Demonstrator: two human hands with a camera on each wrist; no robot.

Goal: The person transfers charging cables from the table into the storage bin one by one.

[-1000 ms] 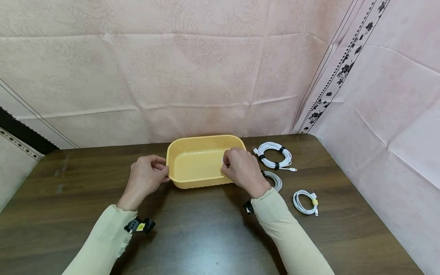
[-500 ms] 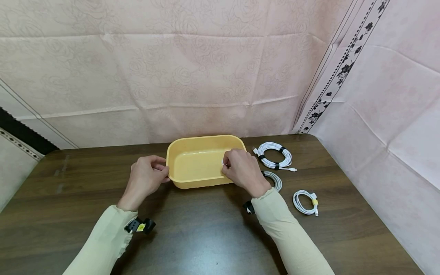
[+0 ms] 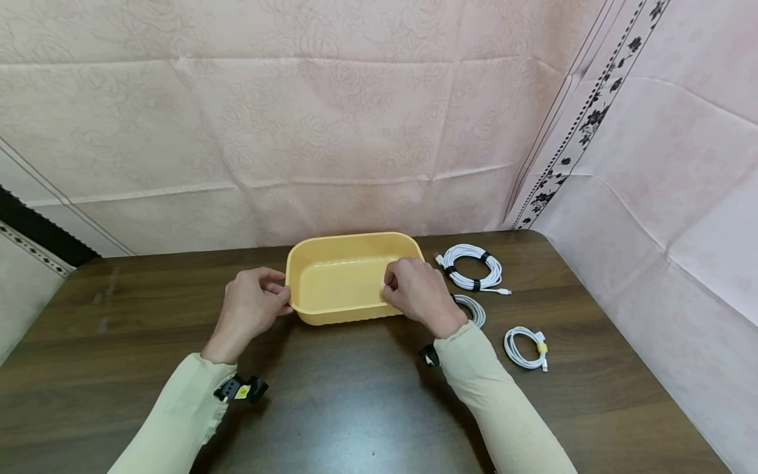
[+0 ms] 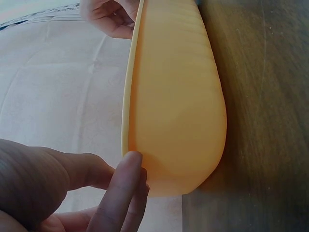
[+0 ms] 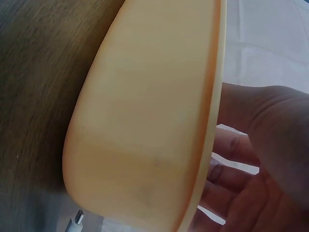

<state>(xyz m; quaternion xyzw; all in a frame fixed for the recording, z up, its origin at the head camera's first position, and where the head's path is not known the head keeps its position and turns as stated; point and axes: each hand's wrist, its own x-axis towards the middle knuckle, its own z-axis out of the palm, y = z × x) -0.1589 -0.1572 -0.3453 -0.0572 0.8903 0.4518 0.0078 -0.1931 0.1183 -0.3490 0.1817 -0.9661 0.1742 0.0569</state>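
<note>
A yellow plastic bin [image 3: 340, 284] stands at the back of the table, long side toward me. My left hand [image 3: 251, 303] pinches its left end; in the left wrist view the fingertips [image 4: 129, 162] lie at the bin's rim [image 4: 126, 96]. My right hand [image 3: 417, 293] reaches over the front right of the bin with curled fingers. A small white piece [image 3: 384, 282] shows at its fingertips, mostly hidden by the hand; I cannot tell its kind. From the right wrist view, the right hand [image 5: 251, 159] is partly hidden behind the bin wall [image 5: 140, 111].
Right of the bin lies a large white coiled cable [image 3: 491, 266] with black ties. A second coil [image 3: 474, 308] is partly covered by the right hand, and a smaller one [image 3: 524, 349] with a yellow tie lies nearer. A patterned cloth [image 3: 355, 131] hangs behind the wooden table [image 3: 331, 408].
</note>
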